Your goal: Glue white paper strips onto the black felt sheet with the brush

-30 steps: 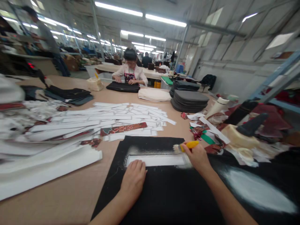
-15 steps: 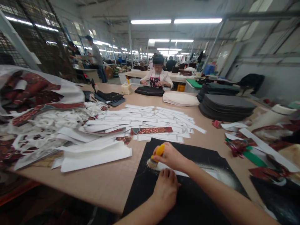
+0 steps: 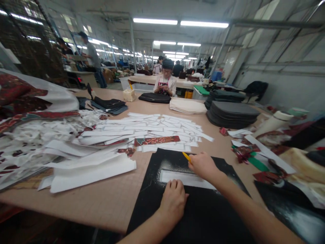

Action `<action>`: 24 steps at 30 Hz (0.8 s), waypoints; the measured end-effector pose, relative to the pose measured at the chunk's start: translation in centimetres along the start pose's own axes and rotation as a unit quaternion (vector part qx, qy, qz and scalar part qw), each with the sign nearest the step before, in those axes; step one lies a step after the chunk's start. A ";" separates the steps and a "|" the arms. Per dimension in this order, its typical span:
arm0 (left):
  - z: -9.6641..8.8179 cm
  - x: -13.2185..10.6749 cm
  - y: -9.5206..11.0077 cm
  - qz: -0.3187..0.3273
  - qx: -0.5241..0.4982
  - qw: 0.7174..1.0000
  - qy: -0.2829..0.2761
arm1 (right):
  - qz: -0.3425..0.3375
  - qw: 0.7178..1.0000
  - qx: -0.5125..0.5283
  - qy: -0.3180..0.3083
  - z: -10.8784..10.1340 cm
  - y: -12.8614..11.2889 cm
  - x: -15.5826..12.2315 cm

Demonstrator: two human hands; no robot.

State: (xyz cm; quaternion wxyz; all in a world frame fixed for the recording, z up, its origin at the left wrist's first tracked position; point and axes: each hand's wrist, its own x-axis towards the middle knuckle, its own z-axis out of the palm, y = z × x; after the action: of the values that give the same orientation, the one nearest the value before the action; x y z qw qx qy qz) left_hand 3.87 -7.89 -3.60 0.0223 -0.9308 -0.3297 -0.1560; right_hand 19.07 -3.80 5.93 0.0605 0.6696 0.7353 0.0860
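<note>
A white strip (image 3: 182, 178) lies on a black mat (image 3: 203, 217) in front of me, with whitish residue around it. My left hand (image 3: 174, 200) rests flat on the mat, its fingertips against the strip's near edge. My right hand (image 3: 203, 165) is closed round a yellow-handled brush (image 3: 186, 156) just above the strip's right part; only the handle tip shows, the bristles are hidden.
Several white strips (image 3: 152, 130) and one red patterned strip (image 3: 157, 140) lie spread beyond the mat. White offcuts and red fabric (image 3: 22, 101) pile at left. Dark grey stacked sheets (image 3: 232, 113) stand at right. A person (image 3: 166, 83) works across the table.
My right hand has swept the brush from the strip's left end back toward its right, uncovering the strip. The view has shifted slightly. My left hand stays on the mat.
</note>
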 end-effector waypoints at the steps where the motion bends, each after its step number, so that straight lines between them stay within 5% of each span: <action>1: 0.4 0.0 0.0 -0.003 0.001 1.000 0.003 | -0.011 1.000 0.004 0.011 -0.2 -1.2 0.1; 5: 2.3 -0.2 -0.4 0.022 0.014 0.998 0.049 | -0.064 0.989 0.106 0.085 -0.8 -8.3 1.7; 8: 2.5 -0.2 -0.5 0.048 0.023 0.996 0.074 | -0.069 0.970 0.191 0.135 0.2 -9.3 2.2; 12: 0.7 -0.2 -0.1 0.013 0.041 0.999 0.030 | 0.063 0.960 0.252 0.104 3.2 -0.7 -1.9; 15: -0.6 0.1 0.2 0.016 0.039 0.999 0.003 | 0.187 0.953 0.211 0.112 4.6 7.8 -6.8; 17: -0.9 0.4 0.3 0.014 0.042 0.999 -0.016 | 0.245 0.946 0.167 0.133 4.8 11.1 -9.3; 19: -1.1 1.0 0.4 0.014 0.054 0.998 -0.030 | 0.260 0.941 0.142 0.162 4.6 12.0 -10.7; 24: -1.5 3.2 0.5 0.048 0.077 0.993 -0.075 | 0.252 0.932 0.183 0.188 5.0 9.8 -11.5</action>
State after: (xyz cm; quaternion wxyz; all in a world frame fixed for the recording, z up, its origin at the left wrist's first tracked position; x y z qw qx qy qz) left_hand 6.11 -6.58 -1.18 0.0767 -0.9502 -0.2965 -0.0581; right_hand 30.69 -14.11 2.77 -0.2260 0.8037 0.5435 0.0866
